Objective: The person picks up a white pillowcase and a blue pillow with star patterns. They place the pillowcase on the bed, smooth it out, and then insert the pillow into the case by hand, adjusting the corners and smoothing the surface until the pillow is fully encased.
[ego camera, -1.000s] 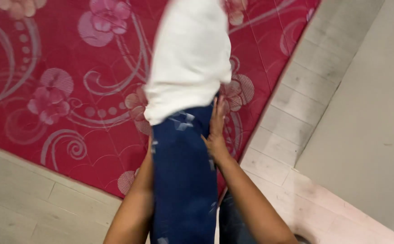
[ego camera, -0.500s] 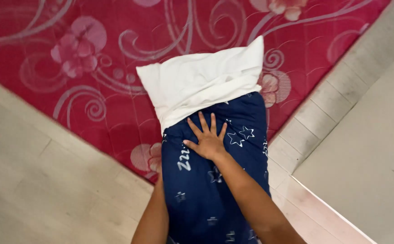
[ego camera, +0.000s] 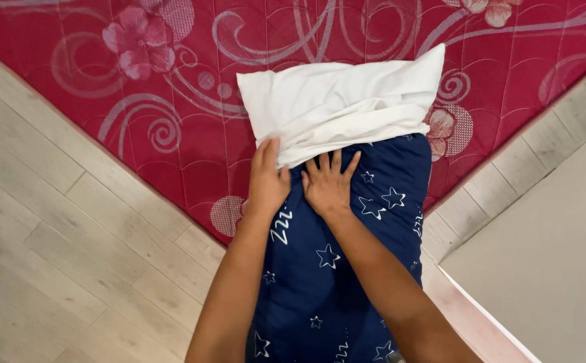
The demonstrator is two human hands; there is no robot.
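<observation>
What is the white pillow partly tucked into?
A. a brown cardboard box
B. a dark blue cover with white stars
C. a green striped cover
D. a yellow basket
B: the lower part of the white pillow disappears into a dark blue cover printed with white stars, where the left hand and right hand both rest at its opening.

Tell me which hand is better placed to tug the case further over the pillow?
Probably the left hand: its fingers already sit at the navy pillowcase opening, against the white pillow. The right hand lies flat.
</observation>
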